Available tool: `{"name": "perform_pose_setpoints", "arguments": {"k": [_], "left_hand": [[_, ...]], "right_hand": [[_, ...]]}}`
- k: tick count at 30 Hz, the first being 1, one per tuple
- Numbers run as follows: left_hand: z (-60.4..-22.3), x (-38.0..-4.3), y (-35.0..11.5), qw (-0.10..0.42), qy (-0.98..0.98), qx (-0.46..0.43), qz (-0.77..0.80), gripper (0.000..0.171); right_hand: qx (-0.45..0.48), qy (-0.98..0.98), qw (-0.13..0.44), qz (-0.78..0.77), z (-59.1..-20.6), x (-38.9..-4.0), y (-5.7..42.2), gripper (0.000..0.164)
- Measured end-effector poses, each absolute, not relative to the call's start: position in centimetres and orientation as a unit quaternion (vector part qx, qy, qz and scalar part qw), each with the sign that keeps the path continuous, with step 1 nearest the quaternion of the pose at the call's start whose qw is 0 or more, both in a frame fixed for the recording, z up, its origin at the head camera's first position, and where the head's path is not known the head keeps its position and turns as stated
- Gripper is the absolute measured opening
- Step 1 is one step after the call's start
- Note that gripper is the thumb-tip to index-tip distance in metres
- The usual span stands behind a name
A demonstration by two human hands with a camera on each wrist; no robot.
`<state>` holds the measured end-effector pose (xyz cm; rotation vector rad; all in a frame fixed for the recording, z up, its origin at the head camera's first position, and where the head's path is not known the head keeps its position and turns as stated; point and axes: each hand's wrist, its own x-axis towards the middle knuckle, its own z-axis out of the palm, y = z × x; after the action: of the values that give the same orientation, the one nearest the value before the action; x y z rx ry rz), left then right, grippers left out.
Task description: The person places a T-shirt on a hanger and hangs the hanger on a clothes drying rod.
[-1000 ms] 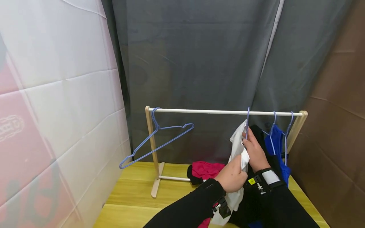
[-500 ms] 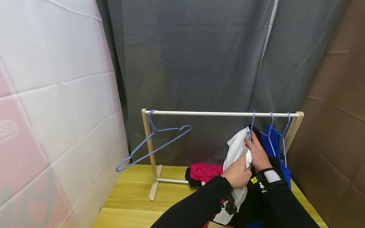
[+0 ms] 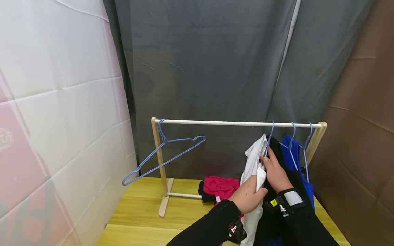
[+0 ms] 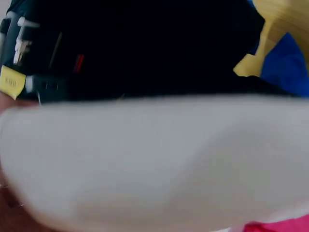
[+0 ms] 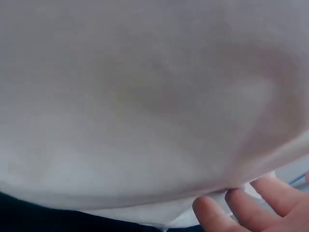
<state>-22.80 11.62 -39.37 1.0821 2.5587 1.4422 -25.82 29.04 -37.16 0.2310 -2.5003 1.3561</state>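
In the head view a white garment (image 3: 251, 167) hangs at the right part of the rack, by a blue hanger (image 3: 268, 145) hooked on the rail. My left hand (image 3: 248, 195) grips the garment's edge low down, its thumb pointing right. Higher up, my right hand (image 3: 277, 175) holds the hanger below its hook, with thumb and fingers at the cloth's upper edge. White cloth (image 4: 154, 159) fills much of the left wrist view and hides the left fingers. In the right wrist view, fingertips (image 5: 210, 212) touch the lower edge of white cloth (image 5: 120, 121).
The rack's white rail (image 3: 215, 122) also carries a bare blue hanger (image 3: 164, 153) at the left. Blue clothing (image 3: 290, 153) and black clothing (image 3: 272, 218) hang right. A crumpled red-and-black garment (image 3: 220, 186) lies on the wooden table (image 3: 135, 218). A dark curtain (image 3: 200, 61) stands behind.
The white garment swung wider, then narrowed again. My left hand shifted right, then back left and slightly down, its thumb now more extended. The hanger's hook has moved right along the rail.
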Motion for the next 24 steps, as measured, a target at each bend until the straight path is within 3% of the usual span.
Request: {"name": "perform_pose_setpoints", "arguments": {"k": [5, 8, 15, 20, 24], "left_hand": [[-40.8, -21.9, 9.0, 0.021, 0.797, 0.356, 0.487, 0.049], [-41.4, -21.5, 7.4, 0.032, 0.811, 0.335, 0.479, 0.055], [-42.7, -20.6, 4.0, 0.028, 0.813, 0.320, 0.486, 0.053], [-43.5, -20.2, 1.1, 0.038, 0.817, 0.297, 0.492, 0.054], [-44.4, -20.1, -1.4, 0.045, 0.818, 0.254, 0.513, 0.055]], "right_hand": [[0.090, -0.863, 0.148, 0.475, -37.4, -23.4, 27.5, 0.063], [0.086, -0.859, 0.187, 0.468, -37.4, -21.8, 26.5, 0.062], [0.089, -0.831, 0.265, 0.481, -36.9, -17.4, 23.1, 0.054], [0.172, -0.789, 0.271, 0.524, -36.4, -14.6, 19.0, 0.053], [0.185, -0.792, 0.238, 0.531, -36.8, -13.5, 16.1, 0.058]]}}
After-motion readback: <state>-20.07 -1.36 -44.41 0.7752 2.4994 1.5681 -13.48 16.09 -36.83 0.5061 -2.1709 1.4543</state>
